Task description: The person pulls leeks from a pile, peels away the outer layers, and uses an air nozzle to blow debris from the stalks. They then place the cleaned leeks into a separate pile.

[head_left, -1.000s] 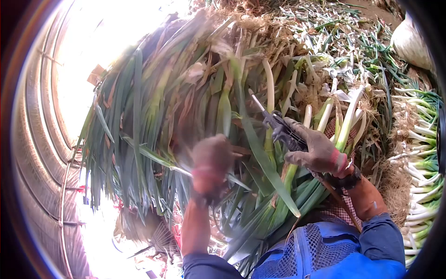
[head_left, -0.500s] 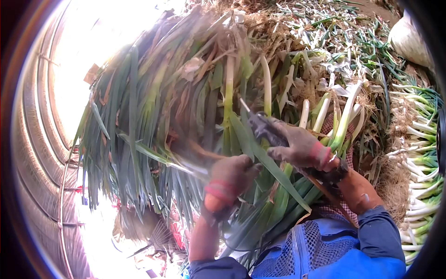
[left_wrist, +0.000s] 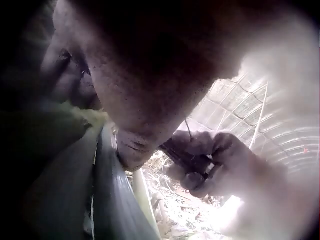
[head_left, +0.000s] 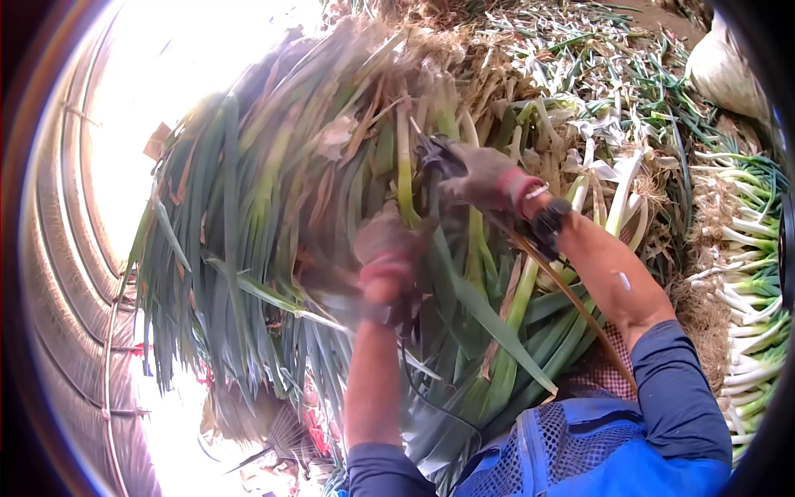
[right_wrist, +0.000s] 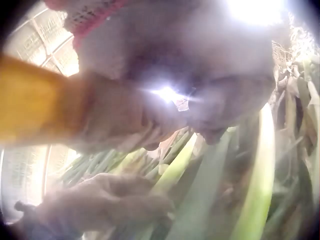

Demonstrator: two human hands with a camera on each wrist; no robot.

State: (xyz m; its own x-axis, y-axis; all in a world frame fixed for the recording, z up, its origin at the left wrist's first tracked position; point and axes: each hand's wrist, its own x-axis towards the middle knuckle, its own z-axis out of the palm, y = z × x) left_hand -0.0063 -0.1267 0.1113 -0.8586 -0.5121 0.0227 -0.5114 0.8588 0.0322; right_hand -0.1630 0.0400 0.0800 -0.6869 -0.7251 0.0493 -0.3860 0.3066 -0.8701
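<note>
My gloved right hand [head_left: 489, 176] grips a black air blow gun [head_left: 439, 156], its thin metal nozzle pointing up and left. A tan hose [head_left: 580, 302] runs back from the gun along my forearm. Left of it, my gloved left hand [head_left: 387, 242] holds a green onion [head_left: 405, 170] by its leafy part, the pale stalk standing up above the fist. In the left wrist view, glove fingers curl round the long leaves [left_wrist: 120, 195]. The nozzle tip lies right beside the stalk in the head view. The left hand is partly blurred.
A large heap of untrimmed green onions [head_left: 248, 207] fills the left and middle. Several onions with white stalks [head_left: 625, 186] lie at my lap. Cleaned onions [head_left: 754, 331] are lined up at the right. Scraps of peel [head_left: 580, 66] and a white sack [head_left: 729, 70] lie beyond.
My right hand has moved left and up with the blow gun, toward the held onion. The left hand dipped slightly right, then rose again.
</note>
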